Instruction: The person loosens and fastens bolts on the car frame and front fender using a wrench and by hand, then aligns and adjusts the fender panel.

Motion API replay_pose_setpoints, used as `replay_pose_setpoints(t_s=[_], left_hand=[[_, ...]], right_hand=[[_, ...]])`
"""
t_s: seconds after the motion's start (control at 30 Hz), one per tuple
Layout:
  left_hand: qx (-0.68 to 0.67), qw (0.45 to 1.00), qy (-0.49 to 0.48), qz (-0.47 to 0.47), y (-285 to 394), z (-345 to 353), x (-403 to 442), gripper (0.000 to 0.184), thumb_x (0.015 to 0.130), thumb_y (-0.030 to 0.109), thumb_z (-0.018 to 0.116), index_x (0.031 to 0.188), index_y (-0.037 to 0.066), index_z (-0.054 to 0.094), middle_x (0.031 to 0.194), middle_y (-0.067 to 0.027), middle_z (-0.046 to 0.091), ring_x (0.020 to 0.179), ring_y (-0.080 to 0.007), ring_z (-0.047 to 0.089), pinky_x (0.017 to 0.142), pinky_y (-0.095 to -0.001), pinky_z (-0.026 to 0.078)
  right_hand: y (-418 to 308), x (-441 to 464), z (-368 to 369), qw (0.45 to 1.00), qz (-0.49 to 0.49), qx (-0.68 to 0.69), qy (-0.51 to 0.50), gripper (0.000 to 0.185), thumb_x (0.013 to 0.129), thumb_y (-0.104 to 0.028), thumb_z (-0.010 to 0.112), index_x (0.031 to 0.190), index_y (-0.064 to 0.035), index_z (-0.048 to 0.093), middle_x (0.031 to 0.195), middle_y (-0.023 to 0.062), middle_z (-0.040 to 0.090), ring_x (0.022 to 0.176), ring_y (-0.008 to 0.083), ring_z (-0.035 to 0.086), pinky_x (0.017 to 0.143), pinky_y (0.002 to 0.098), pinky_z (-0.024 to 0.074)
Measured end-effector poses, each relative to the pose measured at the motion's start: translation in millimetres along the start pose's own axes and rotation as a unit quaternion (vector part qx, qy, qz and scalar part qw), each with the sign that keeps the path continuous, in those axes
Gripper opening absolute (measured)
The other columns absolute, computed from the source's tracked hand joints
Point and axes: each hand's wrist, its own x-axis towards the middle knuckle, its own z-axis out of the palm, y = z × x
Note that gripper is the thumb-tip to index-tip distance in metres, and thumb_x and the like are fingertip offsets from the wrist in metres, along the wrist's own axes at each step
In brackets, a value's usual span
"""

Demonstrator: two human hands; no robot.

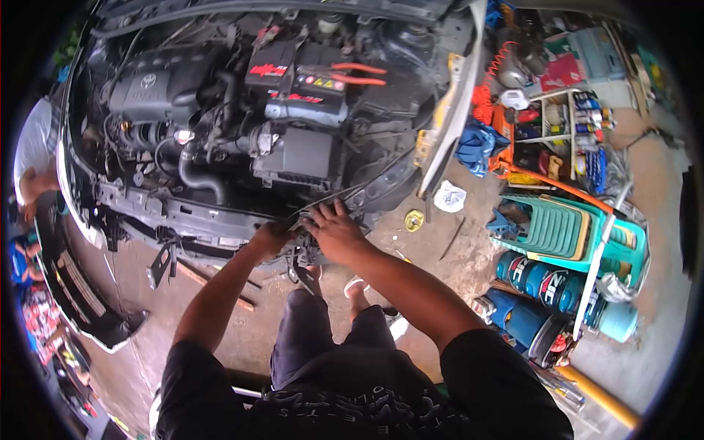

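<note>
I stand over the front corner of a car with its engine bay [242,169] exposed. My left hand [271,239] is closed at the front metal crossbar [183,213]; what its fingers hold is hidden. Beside it, my right hand [334,229] has its fingers spread over the corner of the bar, near the headlight area. A thin dark bracket [302,276] hangs below my hands. Behind them sits a black air filter box [304,154]. Farther back is the battery [304,88], with red-handled pliers [359,73] on top.
A detached bumper [81,286] lies at left, near another person [37,158]. On the floor at right are a yellow tape roll [414,220] and a white crumpled bag [449,196]. Green stacked stools [550,231], blue drums [513,315] and a bottle rack [546,128] stand farther right.
</note>
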Motion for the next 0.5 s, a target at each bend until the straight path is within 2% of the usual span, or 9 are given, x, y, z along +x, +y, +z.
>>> replay_pose_setpoints(t_s=[0.1, 0.13, 0.17, 0.2, 0.3, 0.37, 0.43, 0.47, 0.5], left_hand=[[0.083, 0.985, 0.08, 0.131, -21, 12, 0, 0.043, 0.1, 0.041, 0.065, 0.129, 0.01, 0.069, 0.103, -0.0152, 0.075, 0.096, -0.0297, 0.071, 0.084, -0.0406, 0.054], [-0.118, 0.992, 0.018, 0.029, -7, 12, -13, 0.034, 0.101, 0.036, 0.065, 0.119, 0.008, 0.069, 0.089, -0.0073, 0.068, 0.081, -0.0225, 0.063, 0.072, -0.037, 0.048], [-0.313, 0.945, -0.045, -0.078, 8, 14, -27, 0.027, 0.102, 0.032, 0.066, 0.109, 0.006, 0.069, 0.075, 0.0007, 0.06, 0.065, -0.0153, 0.054, 0.059, -0.0335, 0.042], [-0.326, 0.94, -0.02, -0.097, 34, 21, -47, 0.027, 0.104, 0.035, 0.062, 0.101, 0.008, 0.066, 0.069, 0.004, 0.045, 0.06, -0.0098, 0.042, 0.055, -0.029, 0.033], [-0.22, 0.975, 0.038, 0.01, 22, 40, -76, 0.034, 0.106, 0.04, 0.057, 0.107, 0.007, 0.067, 0.074, 0.0003, 0.052, 0.065, -0.0125, 0.048, 0.058, -0.0309, 0.039], [-0.148, 0.985, 0.07, 0.057, 18, 51, -98, 0.033, 0.105, 0.035, 0.053, 0.103, 0.003, 0.062, 0.085, -0.0114, 0.064, 0.081, -0.0233, 0.061, 0.075, -0.0392, 0.049], [-0.167, 0.984, 0.046, 0.037, 59, 49, -132, 0.033, 0.103, 0.033, 0.054, 0.108, 0.001, 0.06, 0.093, -0.0174, 0.066, 0.086, -0.0266, 0.064, 0.079, -0.0407, 0.05], [-0.042, 0.99, 0.084, 0.106, 40, 61, -127, 0.03, 0.101, 0.029, 0.057, 0.111, 0.001, 0.059, 0.099, -0.0214, 0.067, 0.09, -0.0275, 0.066, 0.079, -0.0404, 0.051], [-0.066, 0.997, -0.004, 0.044, 58, 57, -136, 0.03, 0.099, 0.026, 0.06, 0.112, 0.0, 0.062, 0.104, -0.0236, 0.067, 0.093, -0.0316, 0.068, 0.081, -0.041, 0.052]], right_hand=[[-7, -18, -13, 0.999, -0.016, -0.03, 0.036, 0.053, 0.096, -0.027, 0.052, 0.147, -0.0118, 0.057, 0.153, 0.0139, 0.051, 0.143, 0.0339, 0.044, 0.122, 0.0633, 0.0204], [-13, -34, -24, 0.998, -0.002, 0.02, 0.054, 0.055, 0.093, -0.028, 0.058, 0.146, -0.011, 0.057, 0.151, 0.0151, 0.052, 0.142, 0.0346, 0.045, 0.122, 0.0632, 0.0214], [-19, -51, -35, 0.995, 0.01, 0.071, 0.071, 0.058, 0.09, -0.029, 0.064, 0.145, -0.0102, 0.057, 0.15, 0.0163, 0.052, 0.141, 0.0352, 0.046, 0.121, 0.0632, 0.0223], [-20, -70, -41, 0.991, 0.021, 0.118, 0.062, 0.062, 0.084, -0.025, 0.07, 0.142, -0.0097, 0.058, 0.145, 0.0178, 0.054, 0.138, 0.0354, 0.049, 0.117, 0.0636, 0.0292], [-20, -140, -23, 0.978, 0.121, 0.167, 0.032, 0.062, 0.078, -0.017, 0.07, 0.139, -0.0087, 0.059, 0.137, 0.0181, 0.059, 0.125, 0.0382, 0.059, 0.107, 0.0598, 0.0411], [-12, -186, 2, 0.948, 0.203, 0.245, -0.024, 0.056, 0.084, -0.022, 0.071, 0.136, -0.0055, 0.06, 0.125, 0.0213, 0.065, 0.113, 0.0428, 0.064, 0.099, 0.0538, 0.0493], [-11, -220, -8, 0.898, 0.272, 0.333, -0.092, 0.047, 0.092, -0.028, 0.068, 0.131, -0.0033, 0.063, 0.122, 0.0228, 0.068, 0.111, 0.0419, 0.066, 0.098, 0.0505, 0.0515], [-16, -230, -16, 0.867, 0.301, 0.374, -0.133, 0.044, 0.096, -0.032, 0.066, 0.128, -0.0024, 0.065, 0.121, 0.0224, 0.07, 0.111, 0.039, 0.068, 0.099, 0.0482, 0.0519], [-19, -235, -17, 0.869, 0.302, 0.372, -0.123, 0.044, 0.096, -0.032, 0.066, 0.128, -0.0024, 0.065, 0.121, 0.0224, 0.07, 0.111, 0.039, 0.068, 0.099, 0.0482, 0.0519]])
